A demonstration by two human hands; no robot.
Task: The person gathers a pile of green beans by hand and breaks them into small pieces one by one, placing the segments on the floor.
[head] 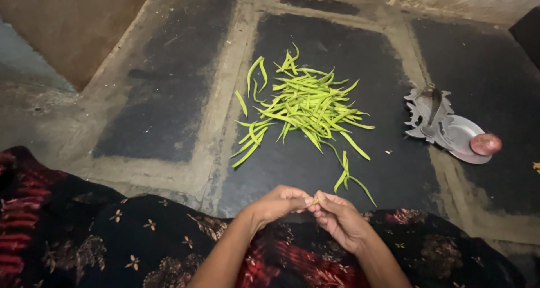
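Both hands meet over the lap: left hand (279, 202) and right hand (337, 216) pinch one small green bean (315, 200) between fingertips. Slim green beans (306, 103) lie heaped on the floor (169, 108).

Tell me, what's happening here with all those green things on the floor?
A person sits on the floor, and the left hand and right hand pinch one small green bean between their fingertips. A pile of beans lies spread on the dark floor in front. To the right sits a metal cutter with a plate, and a reddish onion rests on it.
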